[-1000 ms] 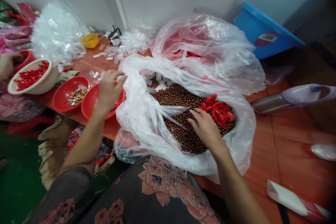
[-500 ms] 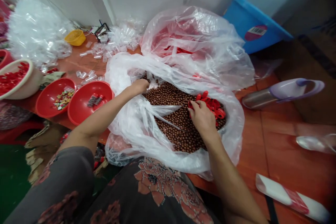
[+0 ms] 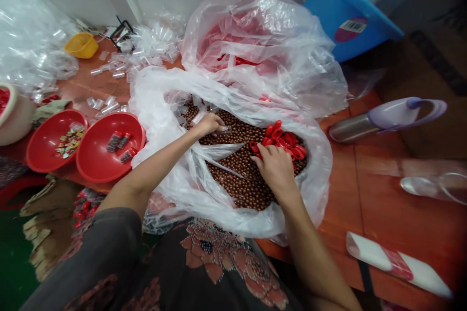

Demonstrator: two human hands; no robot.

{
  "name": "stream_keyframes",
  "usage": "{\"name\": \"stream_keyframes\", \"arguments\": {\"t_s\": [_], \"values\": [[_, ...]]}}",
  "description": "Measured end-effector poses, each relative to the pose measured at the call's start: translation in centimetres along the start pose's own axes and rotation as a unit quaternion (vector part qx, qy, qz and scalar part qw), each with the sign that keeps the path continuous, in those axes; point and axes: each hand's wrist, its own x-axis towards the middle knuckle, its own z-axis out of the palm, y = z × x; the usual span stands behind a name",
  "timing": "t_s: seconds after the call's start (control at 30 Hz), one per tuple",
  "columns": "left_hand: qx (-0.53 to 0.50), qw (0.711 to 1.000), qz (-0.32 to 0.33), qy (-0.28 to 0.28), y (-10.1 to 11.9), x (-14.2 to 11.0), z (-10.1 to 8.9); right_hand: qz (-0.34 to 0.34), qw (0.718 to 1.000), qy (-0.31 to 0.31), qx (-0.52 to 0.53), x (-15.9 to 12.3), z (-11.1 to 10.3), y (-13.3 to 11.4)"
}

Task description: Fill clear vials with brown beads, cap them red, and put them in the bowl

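Observation:
A white plastic bag (image 3: 153, 87) lies open before me, filled with shiny brown beads (image 3: 241, 180). My left hand (image 3: 209, 125) is over the beads, its fingers closed on a small clear plastic tube (image 3: 226, 129). Other clear tubes lie in the bag behind that hand. At the right side of the beads sits a heap of red plastic caps (image 3: 288, 142). My right hand (image 3: 274, 163) rests at the near edge of this heap, fingers curled, with a red cap (image 3: 253, 146) at the fingertips. Its palm side is hidden.
Left of the bag, one red bowl (image 3: 82, 160) holds a few bead-filled tubes with red caps; another red bowl (image 3: 32, 155) holds small colourful pieces. Behind are loose clear tubes (image 3: 156, 43), a yellow basket (image 3: 82, 46) and a bag of red parts (image 3: 255, 29). A bottle (image 3: 357, 124) lies right.
My left hand has moved right and nearer across the beads, and a clear tube now shows at its fingertips. My right hand stays by the red caps. Another filled tube shows in the red bowl.

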Motion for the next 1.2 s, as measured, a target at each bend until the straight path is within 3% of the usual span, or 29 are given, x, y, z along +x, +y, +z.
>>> {"name": "stream_keyframes", "arguments": {"t_s": [0.17,0.27,0.47,0.57,0.67,0.73,0.87,0.97,1.07,1.2], "values": [[-0.151,0.988,0.014,-0.041,-0.1,0.4,2.7,0.005,0.997,-0.042,0.071,-0.4,0.0,-0.1],[-0.223,0.972,0.021,-0.070,-0.1,-0.2,3.4,0.018,0.986,0.003,0.166,-0.7,0.3,0.0],[-0.305,0.950,0.030,-0.052,0.0,-2.1,3.3,0.081,0.952,0.119,0.271,-1.9,0.3,-0.3],[-0.314,0.947,0.035,-0.052,0.0,-3.5,2.8,0.141,0.904,0.117,0.386,-2.3,0.2,-1.0],[-0.319,0.944,0.073,-0.035,0.0,-5.8,2.1,0.194,0.810,0.090,0.546,-2.4,0.0,-1.9],[-0.332,0.937,0.101,-0.031,-0.1,-7.8,1.7,0.195,0.754,0.076,0.622,-2.4,-0.2,-2.4],[-0.369,0.921,0.118,-0.039,-0.8,-11.7,1.5,0.183,0.690,0.063,0.698,-2.1,-0.9,-3.4],[-0.386,0.915,0.107,-0.040,-1.6,-13.6,1.8,0.172,0.657,0.034,0.734,-1.8,-1.2,-4.2],[-0.398,0.911,0.101,-0.033,-2.1,-14.7,2.1,0.166,0.641,0.016,0.750,-1.6,-1.6,-5.1],[-0.416,0.905,0.081,-0.044,-2.4,-15.6,2.4,0.158,0.656,0.007,0.738,-1.7,-1.9,-6.0]]}}
